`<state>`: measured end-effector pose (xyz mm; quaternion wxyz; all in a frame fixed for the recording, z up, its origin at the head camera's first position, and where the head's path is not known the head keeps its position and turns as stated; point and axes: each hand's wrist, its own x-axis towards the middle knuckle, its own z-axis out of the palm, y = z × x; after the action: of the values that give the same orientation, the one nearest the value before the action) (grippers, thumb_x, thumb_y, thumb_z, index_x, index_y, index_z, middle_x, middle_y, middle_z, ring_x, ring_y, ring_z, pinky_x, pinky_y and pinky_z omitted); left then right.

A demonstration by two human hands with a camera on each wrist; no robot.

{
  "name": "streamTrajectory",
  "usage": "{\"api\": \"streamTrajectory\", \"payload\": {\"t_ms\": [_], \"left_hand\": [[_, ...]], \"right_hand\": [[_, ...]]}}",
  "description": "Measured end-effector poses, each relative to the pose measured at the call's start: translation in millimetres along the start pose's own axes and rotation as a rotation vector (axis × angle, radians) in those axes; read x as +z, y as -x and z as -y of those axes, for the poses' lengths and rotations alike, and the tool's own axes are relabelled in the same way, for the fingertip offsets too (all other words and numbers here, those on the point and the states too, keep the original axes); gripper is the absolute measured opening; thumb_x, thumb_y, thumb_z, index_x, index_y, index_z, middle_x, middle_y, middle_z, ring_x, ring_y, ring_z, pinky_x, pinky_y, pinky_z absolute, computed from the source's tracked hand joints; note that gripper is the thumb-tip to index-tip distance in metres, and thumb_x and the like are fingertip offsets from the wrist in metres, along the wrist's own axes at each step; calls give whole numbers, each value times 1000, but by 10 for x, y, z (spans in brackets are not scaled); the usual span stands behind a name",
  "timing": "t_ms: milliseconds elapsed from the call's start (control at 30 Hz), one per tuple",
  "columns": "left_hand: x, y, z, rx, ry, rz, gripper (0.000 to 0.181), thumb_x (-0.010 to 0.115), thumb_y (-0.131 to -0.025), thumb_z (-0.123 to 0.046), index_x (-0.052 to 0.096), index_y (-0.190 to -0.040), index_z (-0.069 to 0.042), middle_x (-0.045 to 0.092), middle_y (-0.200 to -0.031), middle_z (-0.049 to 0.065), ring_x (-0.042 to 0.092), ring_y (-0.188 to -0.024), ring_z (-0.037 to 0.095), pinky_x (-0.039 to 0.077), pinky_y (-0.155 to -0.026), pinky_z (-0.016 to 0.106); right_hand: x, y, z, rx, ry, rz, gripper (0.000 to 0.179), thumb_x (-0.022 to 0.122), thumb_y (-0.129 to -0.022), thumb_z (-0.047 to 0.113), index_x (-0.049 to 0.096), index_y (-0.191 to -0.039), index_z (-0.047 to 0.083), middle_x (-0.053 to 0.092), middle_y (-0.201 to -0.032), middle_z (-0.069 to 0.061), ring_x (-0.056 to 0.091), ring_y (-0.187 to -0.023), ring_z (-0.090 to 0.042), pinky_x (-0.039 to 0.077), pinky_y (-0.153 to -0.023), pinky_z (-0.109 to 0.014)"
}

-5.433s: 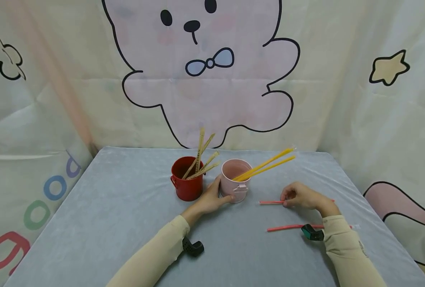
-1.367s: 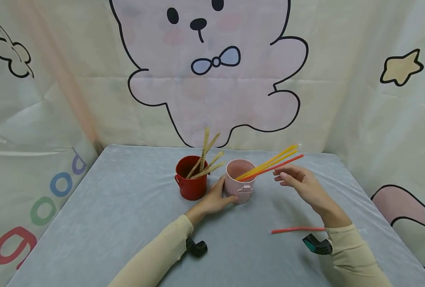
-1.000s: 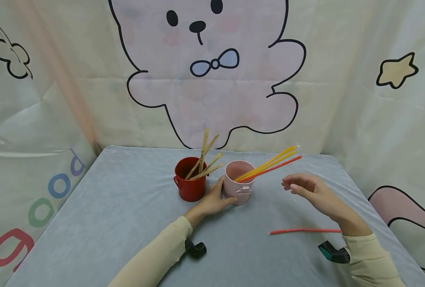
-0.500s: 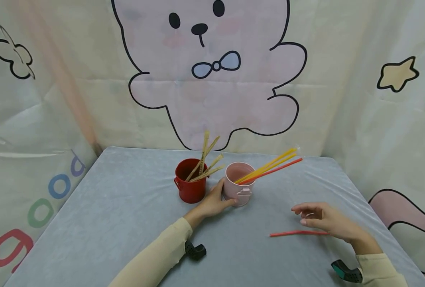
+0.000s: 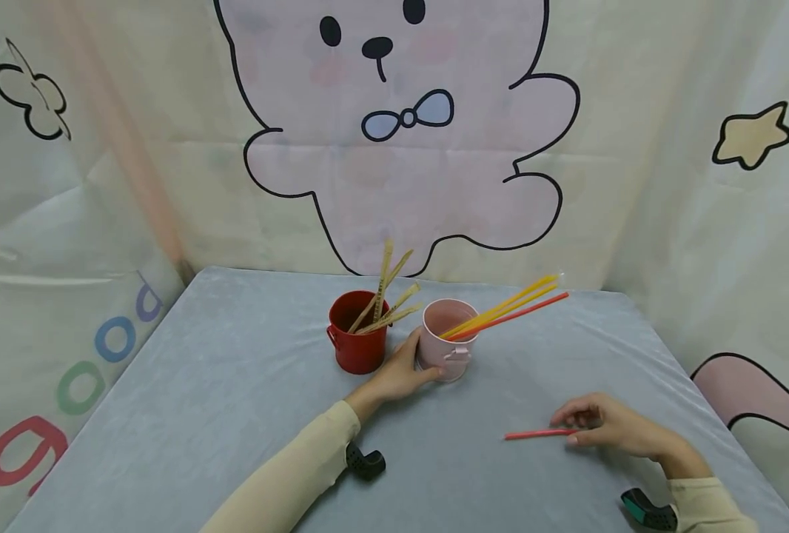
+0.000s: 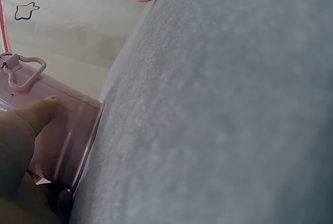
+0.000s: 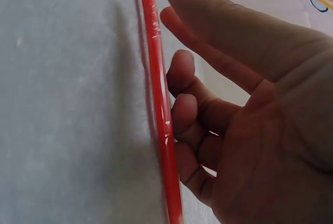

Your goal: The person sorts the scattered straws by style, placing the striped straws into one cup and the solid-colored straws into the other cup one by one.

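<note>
My left hand (image 5: 397, 377) grips the low side of a small pink bucket (image 5: 440, 358), thumb along its front below the folded handle; the left wrist view shows the thumb (image 6: 36, 114) against the wall. Yellow straws (image 5: 511, 302) and one red straw (image 5: 528, 306) lean out of the bucket to the right. On the table at right lies another red straw (image 5: 534, 434) in a clear wrapper. My right hand (image 5: 617, 427) is over its right part. In the right wrist view the loosely bent fingers (image 7: 184, 112) are right beside this straw, the thumb apart from it.
Left of the pink bucket stands a red bucket (image 5: 357, 348) with several thin tan sticks (image 5: 388, 300) bearing dark print. A blue-grey cloth (image 5: 248, 355) covers the table. Printed curtains (image 5: 667, 185) hang behind and at both sides.
A red straw went from the table into the pink bucket by my right hand, which let go, then drew back right and down to the other red straw. My left hand stays on the bucket.
</note>
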<state>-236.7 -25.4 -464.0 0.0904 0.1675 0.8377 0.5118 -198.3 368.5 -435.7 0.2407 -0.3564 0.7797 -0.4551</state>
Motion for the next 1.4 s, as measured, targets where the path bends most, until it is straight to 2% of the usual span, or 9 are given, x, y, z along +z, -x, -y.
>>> {"api": "streamTrajectory", "payload": {"t_ms": [167,267,467,600,833,1033,1167,1400], "left_hand": [[14,-25,10,-3,2,-6,86,75,-92,-36,23,-159,-21,38,-162,1,35,-150,20,30,-124,48],[9,-15,3,-10,-3,0,87,74,-92,-36,23,-160,-20,38,-162,2,35,-150,20,30,-124,48],[-16,1,-32,-14,-19,-1,89,74,-92,-36,20,-161,-19,36,-163,4,35,-151,23,30,-124,49],[-17,-13,-36,-17,-17,-3,89,74,-92,-35,20,-161,-21,36,-163,2,35,-151,22,30,-124,49],[-5,-5,-37,-26,-19,-3,89,74,-92,-36,21,-161,-21,36,-163,2,35,-151,21,30,-124,48],[2,4,-29,-34,-10,2,90,75,-91,-38,20,-161,-21,36,-163,1,35,-151,21,31,-124,47],[-18,-12,-41,-23,-2,3,90,74,-92,-38,20,-161,-21,36,-163,1,34,-151,21,31,-124,47],[-6,6,-12,-22,-1,10,90,75,-92,-36,20,-161,-20,36,-163,3,34,-151,22,30,-124,48]], "right_hand": [[0,-13,-12,-51,25,-1,19,69,-89,-6,71,-109,-4,73,-96,-8,60,-86,1,51,-66,-23],[30,-26,-20,-66,52,-22,18,71,-87,-6,72,-104,-1,68,-86,-12,56,-76,-3,47,-60,-26],[52,-65,-18,-21,144,-85,8,74,-88,-1,73,-95,0,61,-74,-12,52,-66,-6,43,-54,-24],[36,-82,-9,4,127,-87,3,71,-90,-2,72,-93,-2,59,-71,-14,52,-65,-4,44,-53,-24],[8,-64,103,31,85,-88,4,69,-92,0,71,-96,-1,64,-75,-15,55,-68,1,48,-54,-23],[-26,-90,312,-14,143,-91,8,64,-96,-1,70,-100,0,68,-84,-15,60,-73,-9,50,-62,-25],[-66,-146,466,-37,196,-113,11,62,-97,0,71,-103,3,69,-87,-10,60,-76,-13,47,-64,-26],[-74,-225,678,-69,199,-183,19,59,-98,-2,70,-105,12,69,-93,7,61,-81,-13,50,-68,-24]]}}
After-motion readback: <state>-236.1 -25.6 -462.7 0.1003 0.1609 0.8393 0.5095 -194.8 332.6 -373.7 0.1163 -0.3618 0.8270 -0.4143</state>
